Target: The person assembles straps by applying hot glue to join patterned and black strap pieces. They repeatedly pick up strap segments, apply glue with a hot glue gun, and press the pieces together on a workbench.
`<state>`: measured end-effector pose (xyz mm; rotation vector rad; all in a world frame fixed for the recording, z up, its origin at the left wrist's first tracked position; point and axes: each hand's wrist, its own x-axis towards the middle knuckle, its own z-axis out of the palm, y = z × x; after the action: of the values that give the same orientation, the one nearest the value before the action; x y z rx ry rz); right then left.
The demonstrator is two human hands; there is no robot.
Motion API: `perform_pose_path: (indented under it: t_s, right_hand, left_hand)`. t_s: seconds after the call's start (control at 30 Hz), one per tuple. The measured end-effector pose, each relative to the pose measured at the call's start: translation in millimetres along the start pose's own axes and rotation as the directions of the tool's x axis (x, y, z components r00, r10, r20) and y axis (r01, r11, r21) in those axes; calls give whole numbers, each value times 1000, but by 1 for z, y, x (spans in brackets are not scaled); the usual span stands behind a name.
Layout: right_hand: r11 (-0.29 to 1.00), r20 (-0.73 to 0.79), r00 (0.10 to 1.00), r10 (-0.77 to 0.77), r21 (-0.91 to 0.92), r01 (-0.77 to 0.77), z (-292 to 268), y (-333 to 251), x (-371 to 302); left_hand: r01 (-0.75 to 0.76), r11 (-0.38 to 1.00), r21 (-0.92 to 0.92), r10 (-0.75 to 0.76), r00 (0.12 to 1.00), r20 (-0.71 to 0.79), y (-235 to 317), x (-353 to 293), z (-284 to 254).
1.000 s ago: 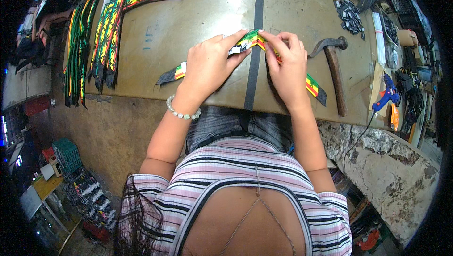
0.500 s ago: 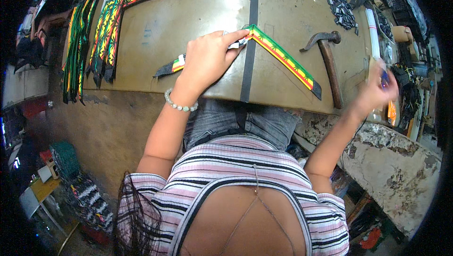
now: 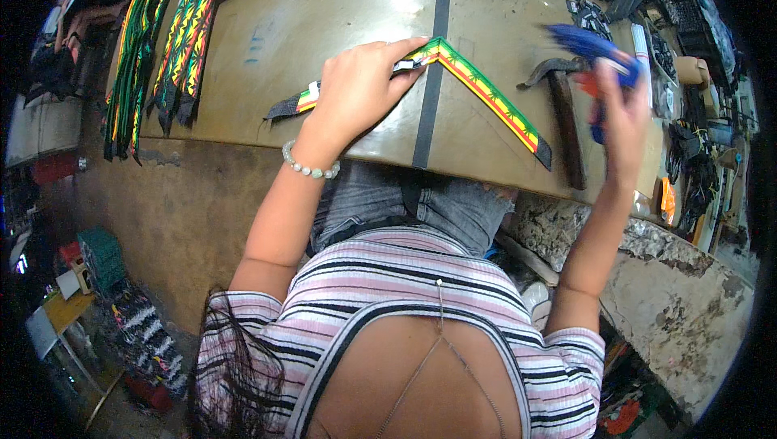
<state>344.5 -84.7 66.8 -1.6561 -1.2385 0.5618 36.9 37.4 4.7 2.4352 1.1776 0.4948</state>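
Observation:
My left hand (image 3: 360, 87) presses on a folded strap (image 3: 490, 103) with green, yellow and red stripes and dark leaf shapes. Thumb and fingers close on it just left of its angled bend; the palm hides part of its left arm. A small white piece (image 3: 402, 66) shows at the fingertips, its kind unclear. The strap's black ends point toward me on both sides. Raised over the table's right part, my right hand (image 3: 623, 111) grips what looks like a blue glue gun (image 3: 595, 41) with an orange-red trigger, smeared by motion.
A hammer (image 3: 569, 131) lies beneath the raised tool. One black band (image 3: 427, 107) crosses the table (image 3: 340, 6) under the strap. More patterned straps (image 3: 188, 50) lie at the left. Small black pieces (image 3: 584, 10), white sticks (image 3: 639, 41) and dark cords stand along the right side.
My right hand has moved up and left from the table's right edge, bringing the blue glue gun over the hammer. My left hand stays on the strap.

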Motion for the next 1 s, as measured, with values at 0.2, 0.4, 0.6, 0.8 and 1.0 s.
perform_pose_path:
  t_s: [0.2,0.4,0.6,0.8,1.0]
  right_hand:
    - [992,171,984,50,-120,-30,81,-32,20]
    - [963,252,963,92,-267,-22,86,-29,24]
    - [975,202,978,-47,-205,89,93,-21,25]
    - [952,253,967,0,-297,78,87,-29,17]
    - [975,285,957,55,-224,11,86,-34,2]
  left_hand:
    - [10,1000,-1,-10,1000,5,1,1,-1]
    - [-4,1000,-3,4,1000,-24,0,1,1]
    - [-25,1000,15,25,999,-45,0,0,1]
    - [-22,999,25,23,999,-47,2,0,0]
    - [-29,999,29,31,998,-55,2,-1,0]
